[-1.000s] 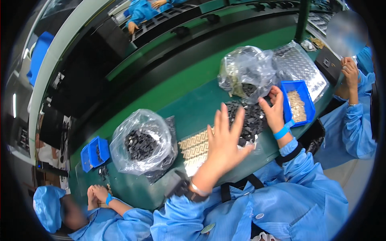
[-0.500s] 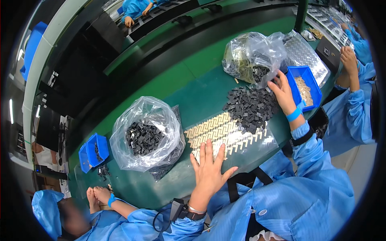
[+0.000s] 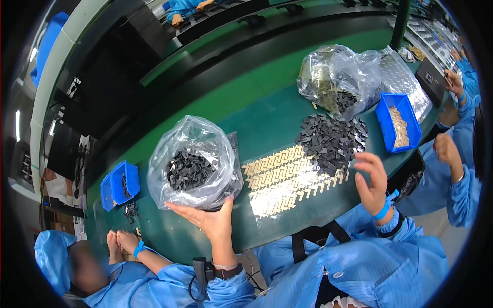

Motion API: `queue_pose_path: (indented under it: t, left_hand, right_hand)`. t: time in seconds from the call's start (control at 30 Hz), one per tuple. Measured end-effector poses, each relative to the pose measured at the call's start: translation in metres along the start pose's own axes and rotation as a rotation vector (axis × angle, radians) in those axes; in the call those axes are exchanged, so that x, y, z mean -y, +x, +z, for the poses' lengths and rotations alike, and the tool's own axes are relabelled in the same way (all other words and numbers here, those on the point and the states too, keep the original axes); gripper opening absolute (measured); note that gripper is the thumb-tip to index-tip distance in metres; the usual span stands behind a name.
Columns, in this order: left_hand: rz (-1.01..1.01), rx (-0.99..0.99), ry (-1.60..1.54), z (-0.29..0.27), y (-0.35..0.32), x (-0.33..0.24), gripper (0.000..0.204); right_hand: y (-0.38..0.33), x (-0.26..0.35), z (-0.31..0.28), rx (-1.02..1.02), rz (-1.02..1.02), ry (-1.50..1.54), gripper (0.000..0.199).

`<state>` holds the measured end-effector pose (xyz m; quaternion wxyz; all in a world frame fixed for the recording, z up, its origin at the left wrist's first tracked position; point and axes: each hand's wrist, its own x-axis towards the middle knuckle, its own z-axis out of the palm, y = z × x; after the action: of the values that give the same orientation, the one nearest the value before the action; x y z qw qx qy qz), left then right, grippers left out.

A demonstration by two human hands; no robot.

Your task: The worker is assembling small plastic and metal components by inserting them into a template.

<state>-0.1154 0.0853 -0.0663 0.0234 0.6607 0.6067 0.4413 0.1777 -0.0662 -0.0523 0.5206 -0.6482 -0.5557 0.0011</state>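
Note:
My left hand (image 3: 210, 220) cups the near lower edge of a clear plastic bag (image 3: 192, 164) full of small black parts, thumb against its side. The bag stands on the green bench (image 3: 267, 123). My right hand (image 3: 372, 179) hovers with loosely spread fingers at the near edge of a loose pile of black parts (image 3: 331, 141); I see nothing in it. Between my hands lie rows of small pale gold pieces (image 3: 282, 177), laid out in a herringbone pattern.
A second clear bag (image 3: 339, 77) with mixed parts stands behind the pile. A blue bin (image 3: 398, 123) of pale pieces sits to its right, and two small blue bins (image 3: 119, 185) at far left. Co-workers' hands work at lower left (image 3: 120, 241) and at right (image 3: 447, 149).
My left hand has moved left from the bench's front edge and taken hold of the bag's base. My right hand has drawn back from the blue bin to the pile's near edge.

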Motion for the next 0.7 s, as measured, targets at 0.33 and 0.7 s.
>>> queue_pose_path:
  t: [0.33, 0.7]
  left_hand:
    - [0.118, -0.161, 0.086, 0.006, 0.011, 0.017, 0.114]
    - [0.215, -0.068, 0.191, -0.070, 0.010, 0.030, 0.114]
  right_hand:
    - [-0.003, 0.024, 0.024, 0.209, -0.243, 0.137, 0.020]
    - [-0.011, 0.023, 0.020, 0.342, -0.239, 0.126, 0.018]
